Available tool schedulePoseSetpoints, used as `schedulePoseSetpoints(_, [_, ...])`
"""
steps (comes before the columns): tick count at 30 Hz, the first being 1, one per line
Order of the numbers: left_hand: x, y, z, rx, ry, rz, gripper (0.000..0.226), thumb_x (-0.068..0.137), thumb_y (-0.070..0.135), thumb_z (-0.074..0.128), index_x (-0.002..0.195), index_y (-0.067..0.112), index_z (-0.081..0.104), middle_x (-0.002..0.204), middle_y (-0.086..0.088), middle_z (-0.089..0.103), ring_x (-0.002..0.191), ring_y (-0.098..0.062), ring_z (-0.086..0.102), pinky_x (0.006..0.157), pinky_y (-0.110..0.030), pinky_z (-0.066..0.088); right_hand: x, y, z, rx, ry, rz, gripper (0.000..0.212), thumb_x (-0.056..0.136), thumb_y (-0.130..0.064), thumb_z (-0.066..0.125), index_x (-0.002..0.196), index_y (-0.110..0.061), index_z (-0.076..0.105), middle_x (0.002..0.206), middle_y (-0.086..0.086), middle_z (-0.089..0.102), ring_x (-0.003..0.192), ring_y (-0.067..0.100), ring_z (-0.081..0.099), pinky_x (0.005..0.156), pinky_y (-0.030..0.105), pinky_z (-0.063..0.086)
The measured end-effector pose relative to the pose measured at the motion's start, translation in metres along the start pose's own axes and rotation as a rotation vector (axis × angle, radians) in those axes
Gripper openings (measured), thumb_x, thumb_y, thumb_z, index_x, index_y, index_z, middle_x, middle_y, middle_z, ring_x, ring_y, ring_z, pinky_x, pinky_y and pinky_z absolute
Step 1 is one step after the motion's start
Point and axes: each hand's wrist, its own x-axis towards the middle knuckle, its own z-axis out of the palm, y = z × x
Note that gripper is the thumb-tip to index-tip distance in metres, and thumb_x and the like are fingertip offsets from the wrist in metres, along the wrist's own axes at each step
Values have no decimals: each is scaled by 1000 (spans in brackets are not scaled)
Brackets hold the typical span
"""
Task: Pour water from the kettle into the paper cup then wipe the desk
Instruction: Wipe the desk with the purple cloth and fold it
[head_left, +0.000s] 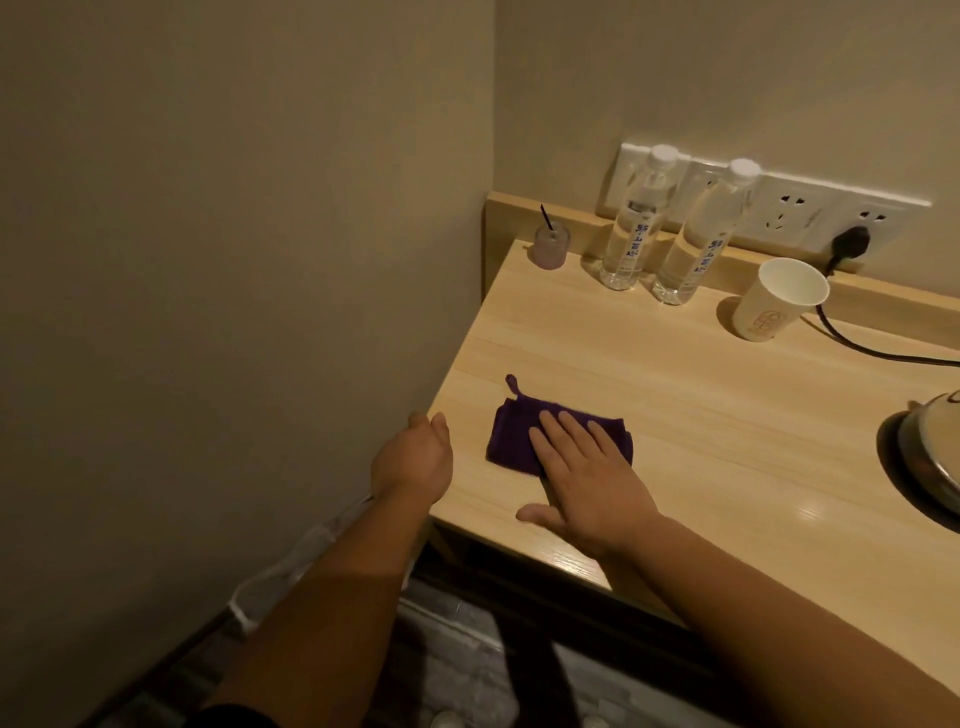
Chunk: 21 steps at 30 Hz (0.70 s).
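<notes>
Head view: we look down at a light wooden desk (701, 415) in a room corner.
Cloth: we see a purple cloth (519, 441) folded flat near the desk's left front corner; its long axis runs left to right, and its small loop points to the back wall.
Right hand (587, 467): open, fingers spread flat on the cloth's right part, grasping nothing.
Left hand (415, 457): at the desk's left edge, loosely open; we cannot tell if it touches the edge.
Paper cup (779, 301): upright at the back, mouth up.
Kettle (935, 457): at the right edge, partly cut off.
Bottles: two water bottles (660, 234) stand by the wall.
</notes>
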Motion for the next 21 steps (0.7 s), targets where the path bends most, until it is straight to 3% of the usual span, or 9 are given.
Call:
schedulePoseSetpoints(4, [-1, 0, 0, -6, 13, -3, 52, 103, 42, 15, 116, 6, 50, 101, -15, 66, 88, -31, 62, 70, -38, 47, -45, -15, 20, -51, 39, -44, 93, 81, -76, 42, 145, -9, 33, 151, 15, 35, 139, 31, 30, 114, 52, 18])
schedulePoseSetpoints(7, [-2, 2, -2, 1, 7, 1, 53, 103, 42, 15, 117, 5, 50, 102, -15, 66, 89, -32, 62, 68, -37, 44, -74, -23, 34, 14, 65, -62, 85, 71, -36, 76, 144, -15, 36, 148, 10, 43, 136, 28, 37, 111, 47, 20])
schedulePoseSetpoints(9, [-3, 2, -2, -10, 9, 3, 52, 103, 42, 15, 117, 5, 49, 102, -16, 66, 89, -33, 62, 70, -39, 47, -86, -25, 33, 78, 168, -105, 67, 75, -22, 68, 138, -20, 44, 139, 5, 54, 127, 25, 51, 108, 42, 35])
schedulePoseSetpoints(11, [-3, 3, -3, -6, 16, 7, 52, 103, 43, 15, 116, 6, 49, 101, -15, 66, 89, -33, 62, 71, -40, 49, -88, -26, 15, 344, 240, -62, 47, 82, -18, 56, 128, -25, 53, 123, -5, 65, 110, 15, 62, 92, 28, 48])
schedulePoseSetpoints(13, [-3, 4, -4, 0, 14, 8, 51, 103, 43, 15, 115, 7, 49, 101, -15, 66, 88, -32, 63, 71, -39, 49, -80, -20, -15, 704, 238, 107, 39, 90, -15, 56, 124, -32, 58, 116, -18, 65, 102, 1, 60, 85, 16, 45])
schedulePoseSetpoints(17, [-4, 4, -5, 1, 16, 10, 49, 103, 43, 17, 113, 7, 49, 102, -16, 66, 90, -35, 63, 71, -41, 49, -35, 22, -72, 1246, 147, 369, 24, 95, -18, 55, 110, -34, 64, 103, -5, 72, 90, 12, 67, 87, 38, 49])
schedulePoseSetpoints(19, [-3, 4, -4, 15, 40, 12, 48, 103, 42, 18, 114, 6, 49, 102, -17, 66, 90, -36, 63, 70, -41, 48, 2, 44, -95, 1246, 229, 361, 22, 96, -22, 53, 114, -29, 62, 102, -1, 70, 92, 20, 65, 87, 45, 49])
schedulePoseSetpoints(21, [-3, 4, -3, 36, 57, 8, 48, 103, 41, 19, 114, 6, 49, 103, -17, 67, 90, -37, 63, 70, -41, 47, 47, 63, -103, 1070, 315, 331, 29, 96, -23, 50, 124, -26, 55, 108, 0, 66, 96, 23, 61, 85, 42, 48])
